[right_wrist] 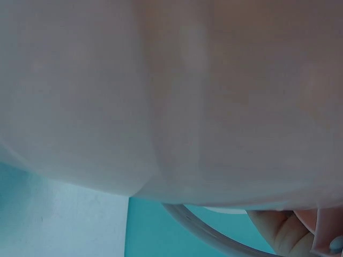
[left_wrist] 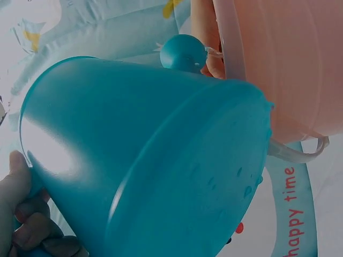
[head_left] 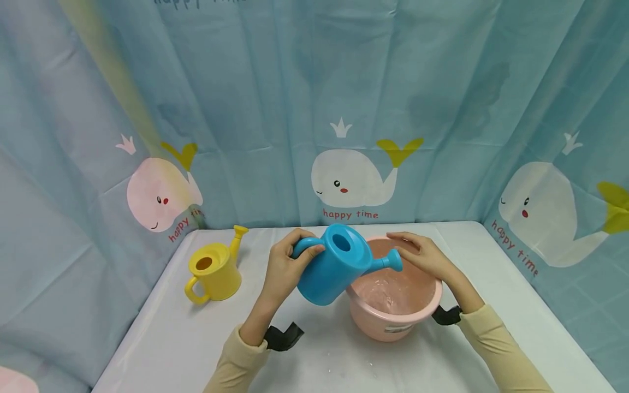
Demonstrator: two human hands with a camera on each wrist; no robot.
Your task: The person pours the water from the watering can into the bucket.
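Note:
My left hand [head_left: 289, 263] grips the handle of a blue watering can [head_left: 321, 278], which is tilted with its spout [head_left: 388, 261] down to the right over a pink basin [head_left: 375, 326]. In the left wrist view, a little water shows at the spout's head [left_wrist: 183, 52], and drops cling to the can's base [left_wrist: 220, 171]. Rippling water [head_left: 388, 295] lies in the basin. At the basin's back right, my right hand [head_left: 429, 256] holds the rim, its thumb toward the inside. The basin's wall [right_wrist: 177, 107] fills most of the right wrist view.
A yellow watering can [head_left: 223, 281] stands upright at the left of the white table [head_left: 167, 338], its spout pointing back right. Blue curtains [head_left: 275, 109] with whale prints enclose the table's back and sides. A few water drops dot the tabletop in front of the basin.

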